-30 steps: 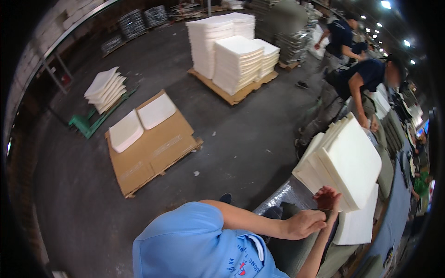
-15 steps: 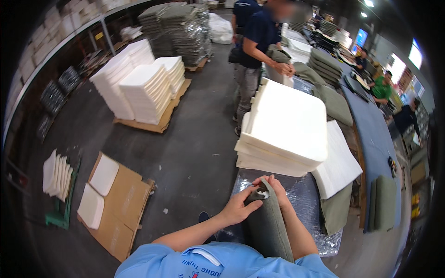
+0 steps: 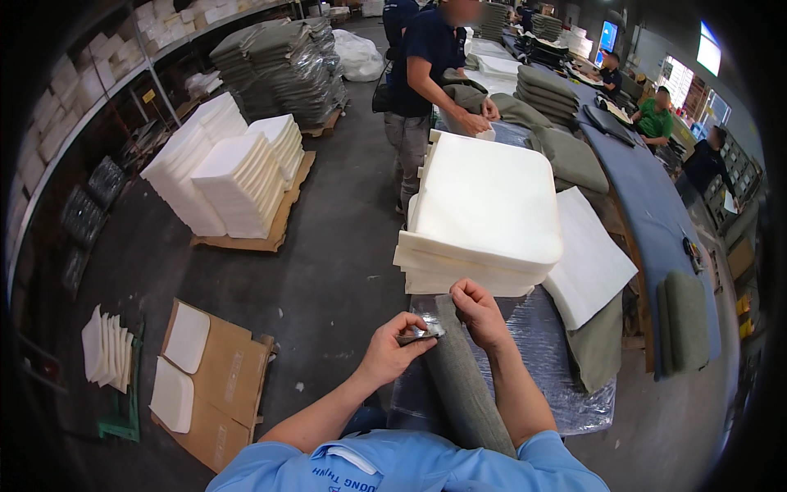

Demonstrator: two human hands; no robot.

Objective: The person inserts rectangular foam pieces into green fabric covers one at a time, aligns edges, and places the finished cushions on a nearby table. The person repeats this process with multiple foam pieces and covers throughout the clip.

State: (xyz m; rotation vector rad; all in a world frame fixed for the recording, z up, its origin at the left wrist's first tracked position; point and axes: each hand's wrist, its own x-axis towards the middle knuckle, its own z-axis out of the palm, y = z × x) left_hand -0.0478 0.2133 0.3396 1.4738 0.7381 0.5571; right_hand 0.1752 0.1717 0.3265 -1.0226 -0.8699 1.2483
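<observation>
A long grey-green fabric cushion cover (image 3: 469, 395) stands against my body, its open end pointing away from me. My left hand (image 3: 388, 348) pinches the left edge of that opening. On the opposite edge, my right hand (image 3: 479, 315) has its fingers closed on the fabric. Some shiny clear film and a bit of white (image 3: 429, 326) show in the mouth between my hands; what lies deeper inside is hidden. Just beyond my hands rises a stack of white foam pads (image 3: 488, 209) with rounded corners.
A plastic-wrapped surface (image 3: 537, 361) lies under the stack. A white sheet (image 3: 592, 254) and green fabric hang at its right, beside a long blue-topped table (image 3: 635, 197). A co-worker (image 3: 422, 82) handles a cover beyond the foam. Cardboard (image 3: 225, 377) and foam stacks (image 3: 238, 168) are at left.
My hands have moved apart, pulling the cover's mouth wider, and the left has shifted left. More of the film shows. The co-worker's hands have separated slightly.
</observation>
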